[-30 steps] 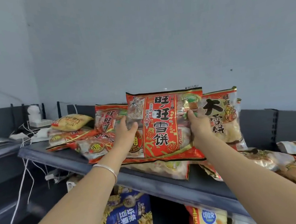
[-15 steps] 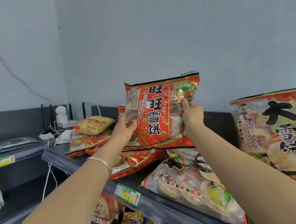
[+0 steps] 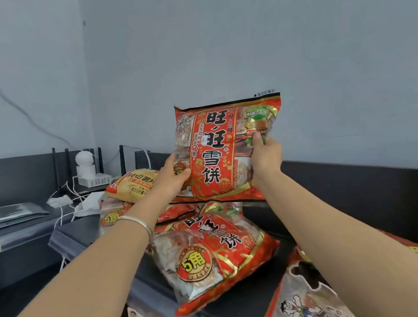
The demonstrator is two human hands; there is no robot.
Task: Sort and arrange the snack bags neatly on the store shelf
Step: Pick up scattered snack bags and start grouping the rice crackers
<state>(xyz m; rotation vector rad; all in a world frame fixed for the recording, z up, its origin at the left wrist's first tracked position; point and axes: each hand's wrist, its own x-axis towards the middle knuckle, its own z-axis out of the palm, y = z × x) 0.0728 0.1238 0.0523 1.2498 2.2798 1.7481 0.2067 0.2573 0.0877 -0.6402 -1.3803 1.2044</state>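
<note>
Relative to the view a second before, the red snack bag point(image 3: 228, 153) is being held higher, upright and facing the wearer, above the bags lying on the shelf point(image 3: 71, 233) rather than among them. The tall bag that was standing at its right is now showing only as a sliver at the frame's right edge. The grip is remaining the same as half a second before. The left hand point(image 3: 171, 179) is pinching the bag's lower left edge, its thumb lying on the printed front and its fingers passing behind the bag, out of sight. The right hand point(image 3: 264, 157) is gripping the right edge higher up, thumb pressed on the front below the green-and-gold emblem, the other fingers curled round the edge. The bag is thus spanning the gap between the two hands. Whether its lower edge is touching the bags beneath cannot be told. Below it a second red bag point(image 3: 213, 258) is lying flat and tilted on the shelf, and a yellow bag point(image 3: 131, 187) is resting on the pile behind the left wrist, which is wearing a silver bracelet point(image 3: 138, 221).
</note>
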